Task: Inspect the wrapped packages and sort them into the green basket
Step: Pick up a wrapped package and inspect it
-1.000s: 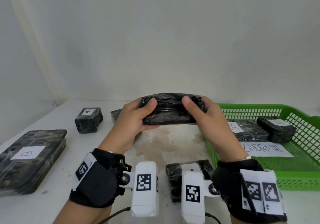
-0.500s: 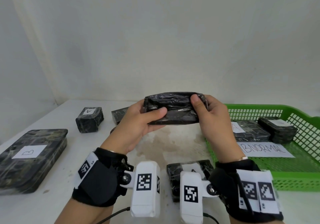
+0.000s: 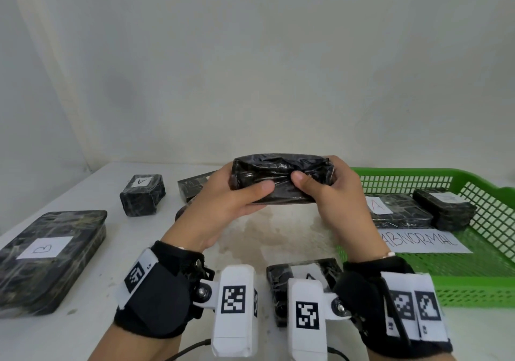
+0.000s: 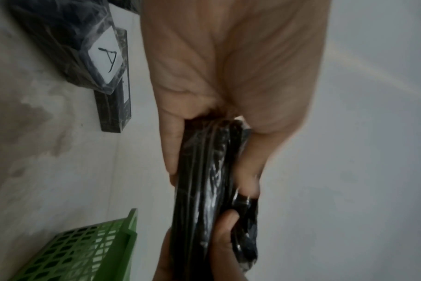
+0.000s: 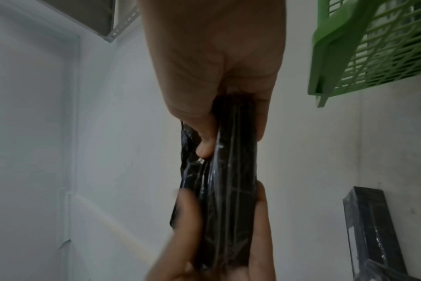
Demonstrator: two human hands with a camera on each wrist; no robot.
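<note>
A black plastic-wrapped package (image 3: 281,178) is held in the air above the table, between both hands. My left hand (image 3: 231,196) grips its left end with the thumb across the near face. My right hand (image 3: 331,190) grips its right end, thumb on the front. The wrist views show the same package (image 4: 212,190) (image 5: 228,190) edge-on, pinched between thumbs and fingers. The green basket (image 3: 473,285) stands to the right and holds two wrapped packages, one labelled A (image 3: 395,211) and a smaller one (image 3: 446,207), beside a paper sign reading ABNORMAL (image 3: 423,241).
On the white table (image 3: 83,332) lie a large flat package labelled B (image 3: 47,257) at the left, a small cube labelled A (image 3: 142,196) behind it, another package (image 3: 192,188) behind my left hand, and one (image 3: 303,277) near my wrists.
The held package has been turned in my hands and shifted slightly right. My thumbs have slid closer together on its near face, and crumpled wrap now shows on its upper part.
</note>
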